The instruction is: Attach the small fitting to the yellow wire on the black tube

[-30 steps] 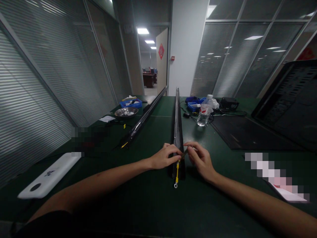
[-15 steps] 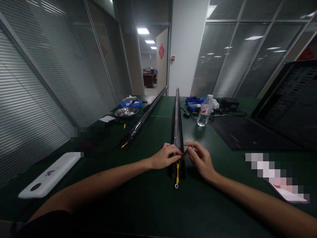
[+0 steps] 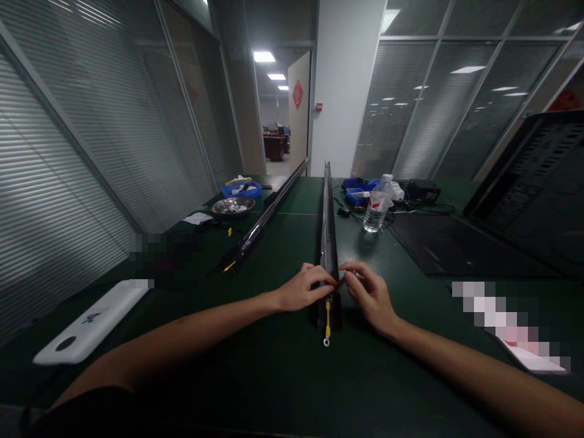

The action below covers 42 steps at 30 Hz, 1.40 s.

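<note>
A long dark metal channel (image 3: 327, 231) runs away from me along the green table. My left hand (image 3: 308, 288) lies over its near end, fingers curled and fingertips pressed down inside it; what they pinch, if anything, is hidden. Just right of the channel, my right hand (image 3: 368, 295) is closed, thumb against fingers, on a small thin dark piece (image 3: 340, 283) too small to name. That piece slants toward the left fingertips. Out of the near end sticks a short yellow wire (image 3: 328, 316) tipped with a metal ring terminal (image 3: 326, 342).
A second long channel (image 3: 269, 213) lies left of centre. Beyond it are a metal bowl (image 3: 233, 207) and a blue tray (image 3: 241, 190). To the right stand a water bottle (image 3: 376, 207), blue bins (image 3: 358, 194) and a large dark panel (image 3: 533, 188). A white device (image 3: 93, 322) lies at left.
The yellow wire's ring end has shifted very slightly to the right. Both hands stay nearly where they were.
</note>
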Available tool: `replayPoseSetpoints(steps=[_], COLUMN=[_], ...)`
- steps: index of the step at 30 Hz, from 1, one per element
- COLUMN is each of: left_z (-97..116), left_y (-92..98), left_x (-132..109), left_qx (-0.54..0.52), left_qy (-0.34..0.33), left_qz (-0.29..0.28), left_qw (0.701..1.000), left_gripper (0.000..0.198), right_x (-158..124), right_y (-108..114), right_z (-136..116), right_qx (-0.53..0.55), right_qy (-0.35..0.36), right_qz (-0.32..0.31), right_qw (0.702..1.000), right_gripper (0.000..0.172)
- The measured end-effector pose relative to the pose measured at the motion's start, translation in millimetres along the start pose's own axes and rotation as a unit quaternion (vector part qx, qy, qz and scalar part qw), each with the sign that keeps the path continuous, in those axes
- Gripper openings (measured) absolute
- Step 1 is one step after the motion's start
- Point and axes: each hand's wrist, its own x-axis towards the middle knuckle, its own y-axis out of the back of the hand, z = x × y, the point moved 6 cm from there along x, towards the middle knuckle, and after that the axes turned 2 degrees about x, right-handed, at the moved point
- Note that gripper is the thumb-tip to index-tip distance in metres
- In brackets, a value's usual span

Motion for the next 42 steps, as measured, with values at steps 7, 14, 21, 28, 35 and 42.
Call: replayPoseSetpoints(steps=[7,14,21,28,35,42], left_z=[0.2,-2.0,-1.0,0.4,-1.2,-0.8], left_y=[1.9,-0.8,0.5,0.6,0.6,0.4], left_x=[-1.3,0.1,-0.5,0.1,-0.5,-0.4], left_qx=[-0.007,0.002,-0.003,-0.005,0.001,-0.006], left_qy=[-0.012,-0.005,-0.008,-0.006,0.008,-0.003], left_qz=[0.007,0.0,0.005,-0.002,-0.002,0.003], left_qw=[1.0,1.0,1.0,1.0,1.0,1.0], left_gripper=[0.013,0.015,0.014,0.016,0.016,0.016], right_x=[0.0,-0.9,-0.9,-2.4,-0.4,-2.0], right_y=[0.3,0.0,1.8,0.1,0.9,-0.3], right_z=[-3.0,1.1,2.9,2.2,1.2,0.3], right_qx=[-0.009,-0.007,-0.003,-0.014,-0.015,-0.018], right_qy=[0.009,0.004,-0.008,0.004,-0.007,0.006], right_qz=[-0.009,0.0,-0.005,-0.005,-0.007,-0.006], right_qw=[1.0,1.0,1.0,1.0,1.0,1.0], right_gripper=[0.024,0.024,0.027,0.026,0.027,0.026])
